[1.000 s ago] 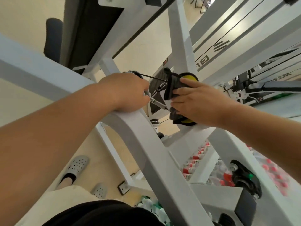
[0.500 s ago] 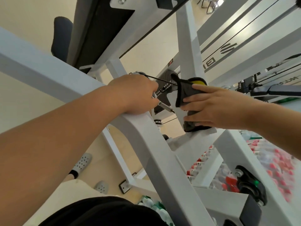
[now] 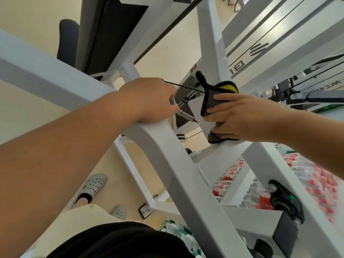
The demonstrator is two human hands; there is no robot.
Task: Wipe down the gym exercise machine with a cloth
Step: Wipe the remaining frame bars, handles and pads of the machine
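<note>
I see two hands, one cloth and one white gym machine (image 3: pixel 186 174). My left hand (image 3: pixel 149 101) curls tightly over the top of its slanted bar. Just right of it, my right hand (image 3: pixel 240 118), fingers straight, presses the grey, black-edged cloth (image 3: pixel 210 101) against an upright post. Two grey clogs (image 3: pixel 95 183) stand far below the left hand.

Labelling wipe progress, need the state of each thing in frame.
left hand: grips a metal rod, rests on the frame bar
right hand: presses the cloth, fingers straight
cloth: folded against the white post, one corner sticking up
white post: upright, cloth on it
cable: straight, looks taut
</note>
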